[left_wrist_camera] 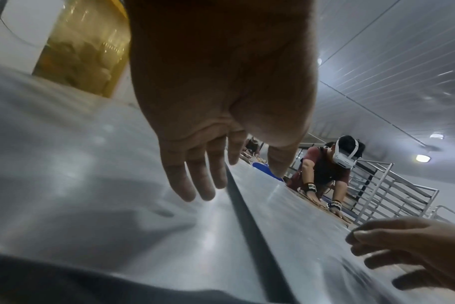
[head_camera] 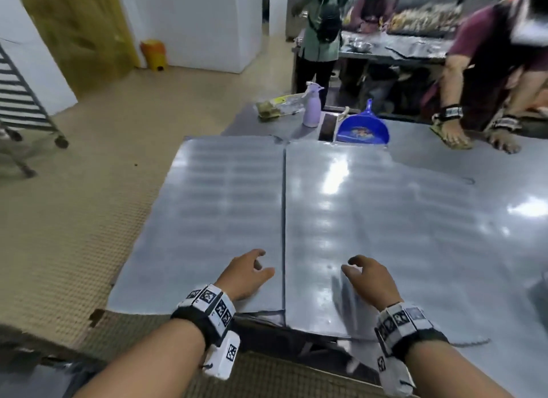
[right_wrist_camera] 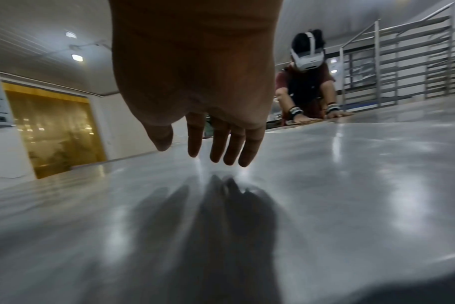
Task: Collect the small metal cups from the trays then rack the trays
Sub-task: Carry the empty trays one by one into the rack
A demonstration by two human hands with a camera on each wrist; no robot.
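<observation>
Trays: we see two flat metal ones side by side on the desk (head_camera: 489, 172), the left tray (head_camera: 213, 207) and the right tray (head_camera: 370, 219) meeting along a dark seam. No small metal cups show on either surface, so we judge the collecting step done and the racking step in hand.

Our left hand (head_camera: 244, 274) hovers just above the near end of the left tray, its fingers (left_wrist_camera: 192, 181) loose and spread, gripping nothing. Our right hand (head_camera: 370, 279) hangs likewise over the right tray, fingers (right_wrist_camera: 218, 144) relaxed and empty.

Next, we reckon, each tray wants a grasp at its near edge, which overhangs the desk, then a lift and a carry to the wheeled rack (head_camera: 20, 101) standing well apart on the floor to our left. A blue dustpan (head_camera: 363, 127) and a spray bottle (head_camera: 311, 107) sit beyond the far ends, and another person (head_camera: 498, 71) leans on the desk.
</observation>
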